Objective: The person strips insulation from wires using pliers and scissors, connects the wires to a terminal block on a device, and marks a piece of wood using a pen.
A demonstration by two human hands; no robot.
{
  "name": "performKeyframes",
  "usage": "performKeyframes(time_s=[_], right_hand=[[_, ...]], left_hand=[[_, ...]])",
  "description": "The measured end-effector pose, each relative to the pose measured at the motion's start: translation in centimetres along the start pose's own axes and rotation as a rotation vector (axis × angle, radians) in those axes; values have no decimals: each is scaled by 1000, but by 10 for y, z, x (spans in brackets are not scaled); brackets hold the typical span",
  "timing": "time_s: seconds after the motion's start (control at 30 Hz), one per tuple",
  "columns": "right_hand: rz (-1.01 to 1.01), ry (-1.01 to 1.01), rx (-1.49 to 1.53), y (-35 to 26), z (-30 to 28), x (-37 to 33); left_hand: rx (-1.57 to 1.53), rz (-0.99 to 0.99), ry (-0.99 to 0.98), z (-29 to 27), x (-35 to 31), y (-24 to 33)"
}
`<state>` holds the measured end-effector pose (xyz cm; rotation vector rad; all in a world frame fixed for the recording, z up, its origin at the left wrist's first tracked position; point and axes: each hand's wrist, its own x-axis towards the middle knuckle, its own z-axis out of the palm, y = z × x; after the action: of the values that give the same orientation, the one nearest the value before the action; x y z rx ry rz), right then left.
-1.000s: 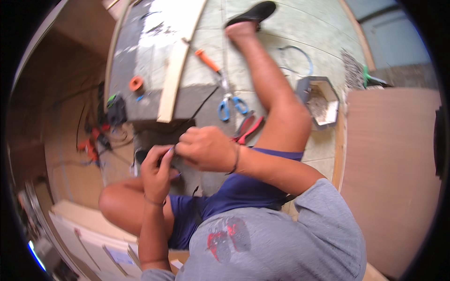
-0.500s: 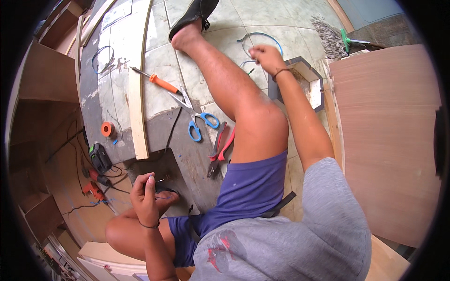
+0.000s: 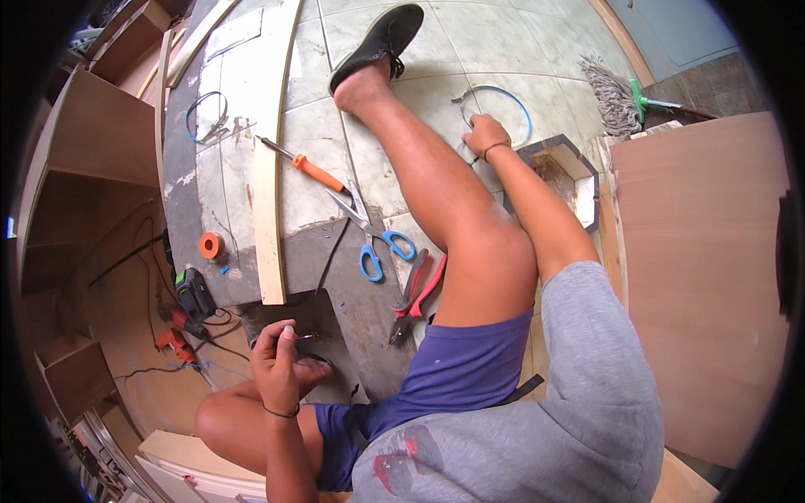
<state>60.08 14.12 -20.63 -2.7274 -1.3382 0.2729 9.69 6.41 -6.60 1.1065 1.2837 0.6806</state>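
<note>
My left hand point(image 3: 275, 362) is raised over the dark recess at the near left, thumb and forefinger pinched on a thin wire point(image 3: 305, 337) with a shiny end. Beyond my outstretched leg, my right hand point(image 3: 490, 134) reaches low at the near side of a loop of blue wire point(image 3: 527, 113). Its fingers are curled closed; what they hold, if anything, is hidden. Between the hands lie an orange-handled soldering iron point(image 3: 317, 173), blue-handled scissors point(image 3: 371, 243) and red-handled pliers point(image 3: 417, 295). A small orange spool point(image 3: 211, 245) sits farther left.
A wooden strip point(image 3: 268, 193) lies along the floor. Power tools, including a red drill point(image 3: 174, 344), and cords are at the left beside wooden cabinets point(image 3: 101, 134). To the right are a dark-rimmed angular box point(image 3: 580, 180), a mop head point(image 3: 610, 96) and a large wooden panel point(image 3: 704, 277).
The view has shifted, so the scene sits lower and farther right. My right hand has moved nearer to me, off the blue wire loop's middle. My left hand keeps its pinch.
</note>
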Motion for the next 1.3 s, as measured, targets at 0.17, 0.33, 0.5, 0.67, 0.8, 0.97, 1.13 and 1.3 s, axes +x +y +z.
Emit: performKeyframes(time_s=[0.17, 0.33, 0.5, 0.67, 0.8, 0.97, 1.13, 1.3], right_hand=[[58, -163, 67, 3, 2, 2], [8, 262, 451, 19, -21, 17], [-22, 247, 1195, -44, -154, -6], [-287, -55, 1505, -126, -248, -93], [-502, -525, 1830, -172, -248, -169], [-763, -725, 2006, -219, -198, -271], [-970, -749, 1893, -228, -167, -333], [-994, -789, 1843, -230, -158, -353]], left_hand=[[16, 6, -15, -5, -2, -2], [20, 20, -28, -4, -5, -1], [-147, 75, -25, -2, -11, 6], [-299, 167, 45, 0, -24, 24], [-350, 269, -7, 4, -40, 33], [-808, 9, -510, -3, -65, 31], [-972, 4, -476, -10, -79, 32], [-968, -42, -326, -22, -90, 34]])
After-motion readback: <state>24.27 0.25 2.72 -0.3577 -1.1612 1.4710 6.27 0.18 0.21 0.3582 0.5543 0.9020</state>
